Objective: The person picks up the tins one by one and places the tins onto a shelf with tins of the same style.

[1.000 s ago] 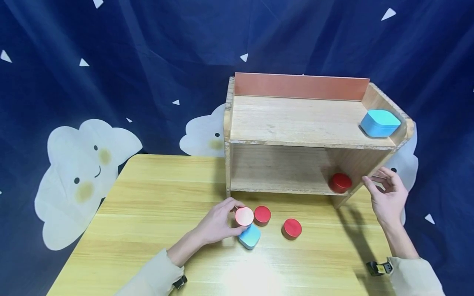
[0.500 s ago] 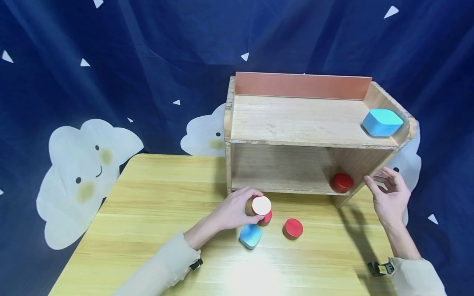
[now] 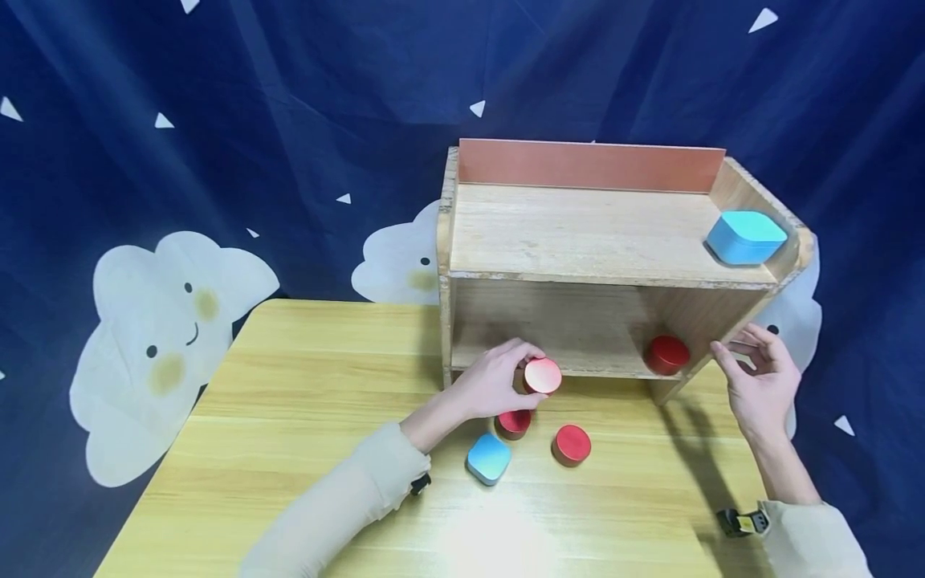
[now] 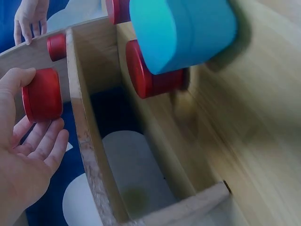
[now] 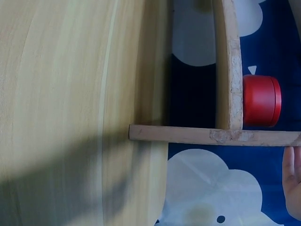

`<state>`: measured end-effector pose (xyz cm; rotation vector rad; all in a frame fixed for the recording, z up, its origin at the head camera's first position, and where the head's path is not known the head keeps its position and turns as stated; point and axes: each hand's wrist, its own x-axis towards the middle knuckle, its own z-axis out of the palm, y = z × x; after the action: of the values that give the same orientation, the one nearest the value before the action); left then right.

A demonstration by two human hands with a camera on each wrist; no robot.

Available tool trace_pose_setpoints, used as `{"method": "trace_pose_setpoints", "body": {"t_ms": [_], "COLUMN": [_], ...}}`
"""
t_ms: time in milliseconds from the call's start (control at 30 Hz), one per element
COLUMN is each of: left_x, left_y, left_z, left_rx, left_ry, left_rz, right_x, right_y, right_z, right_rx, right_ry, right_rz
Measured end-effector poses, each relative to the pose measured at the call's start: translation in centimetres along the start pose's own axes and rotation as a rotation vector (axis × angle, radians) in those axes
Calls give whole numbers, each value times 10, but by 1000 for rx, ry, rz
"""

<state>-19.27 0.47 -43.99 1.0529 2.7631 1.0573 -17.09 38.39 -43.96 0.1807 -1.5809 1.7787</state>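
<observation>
My left hand [image 3: 497, 383] pinches a round red tin [image 3: 543, 376] between thumb and fingers, in front of the lower shelf's edge; the left wrist view shows the hand [image 4: 28, 141] with the tin [image 4: 43, 95]. My right hand [image 3: 763, 387] touches the outer right side of the wooden shelf unit [image 3: 607, 284], thumb at its front edge. In the right wrist view only part of the hand [image 5: 292, 181] shows. A red tin [image 3: 667, 355] stands at the lower shelf's right end; a light blue tin [image 3: 746, 238] is on the top shelf's right.
On the table [image 3: 325, 361], in front of the unit, are a red tin [image 3: 514, 423] partly behind my left hand, another red tin [image 3: 572, 445] to its right, and a blue tin [image 3: 488, 459] nearer me. A dark blue curtain [image 3: 289, 144] hangs behind.
My left hand has carried the red tin rightward and away from me, from above the blue tin to the lower shelf's front edge. My right hand has stayed at the unit's side.
</observation>
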Motion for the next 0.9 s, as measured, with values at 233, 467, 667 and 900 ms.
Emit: {"method": "trace_pose_setpoints", "body": {"t_ms": [233, 467, 667, 900], "left_x": [20, 42, 58, 78], "left_y": [8, 16, 21, 32], "left_z": [11, 24, 36, 54], "left_rx": [-17, 7, 41, 55], "left_ry": [24, 36, 31, 31], "left_rz": [25, 50, 53, 53], "right_x": [-1, 0, 0, 0], "right_y": [1, 3, 4, 3], "right_z": [0, 1, 2, 1], "right_rx": [9, 31, 21, -1], "right_ry": [0, -10, -7, 12], "right_rz": [-16, -23, -20, -13]}}
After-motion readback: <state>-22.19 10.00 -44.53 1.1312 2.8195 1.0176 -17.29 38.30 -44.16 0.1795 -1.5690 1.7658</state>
